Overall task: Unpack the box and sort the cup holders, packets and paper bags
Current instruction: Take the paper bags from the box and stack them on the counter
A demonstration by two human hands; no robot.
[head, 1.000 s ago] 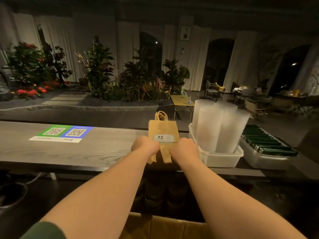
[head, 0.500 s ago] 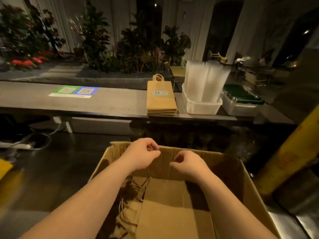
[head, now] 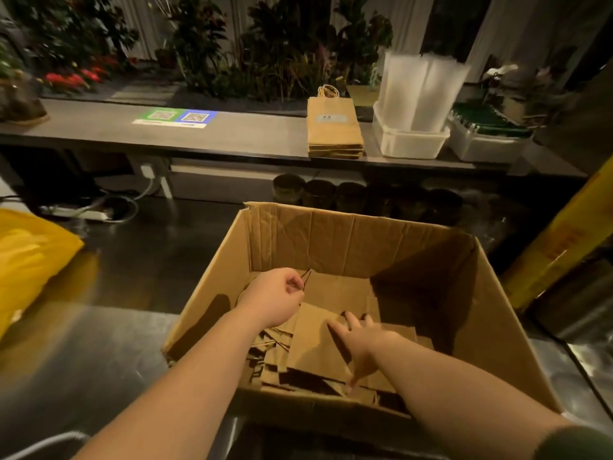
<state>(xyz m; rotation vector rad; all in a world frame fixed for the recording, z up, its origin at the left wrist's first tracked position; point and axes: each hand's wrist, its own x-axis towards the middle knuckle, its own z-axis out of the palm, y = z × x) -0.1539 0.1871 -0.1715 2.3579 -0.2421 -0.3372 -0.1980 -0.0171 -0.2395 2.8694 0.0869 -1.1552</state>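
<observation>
since the earlier frame both hands have gone down from rim level into the cardboard box (head: 331, 240), and the right hand has spread out from a loose curl.

the long grey counter (head: 248, 137) runs across the far side. the cardboard box sits open in front of it, with its walls creased and one upper corner torn. on the counter, from left to right:

- a flat stack of paper bags (head: 333, 131) in brown kraft, twisted cord handles at the far end, a small pale label on the top bag
- just beside it, a white tub (head: 408, 144) holding frosted cup holders (head: 421, 91) that stand upright
- a second tub (head: 487, 147) holding green packets (head: 487, 121) in rows

loose paper bags (head: 315, 346) lie flat and overlapping on the box floor, mostly toward its left and near side, with cord handles showing between them.

the right hand (head: 363, 340) is released, with its fingers spread and straight on top of the uppermost loose bag. the left hand (head: 275, 300) has its fingers curled. a thin cord (head: 307, 277) shows at its fingertips, but it cannot be told whether the hand grips the cord.
</observation>
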